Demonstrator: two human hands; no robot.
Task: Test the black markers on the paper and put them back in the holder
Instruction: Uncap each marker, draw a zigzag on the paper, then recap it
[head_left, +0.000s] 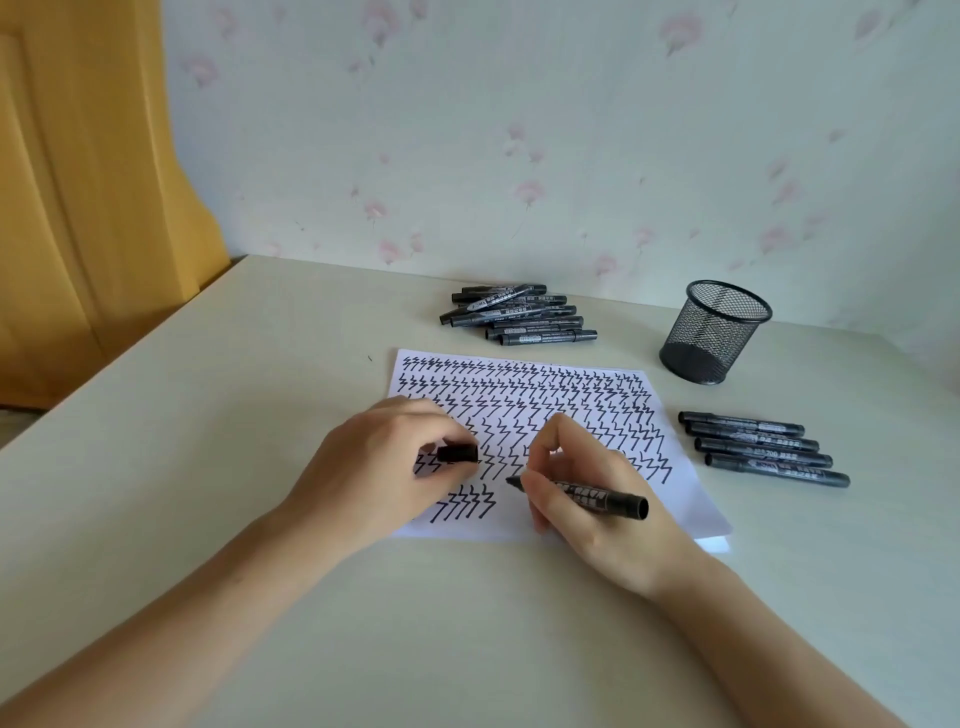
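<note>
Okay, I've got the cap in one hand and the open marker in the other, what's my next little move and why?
Probably lower the marker tip onto the paper and draw the next zigzag. The right hand holds it uncapped, tip by the last unfinished row, while the left hand pinches the cap aside. The mesh holder looks empty, so capping comes after.

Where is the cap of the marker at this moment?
In the head view, the cap is pinched in the left hand, over the left part of the paper.
</note>
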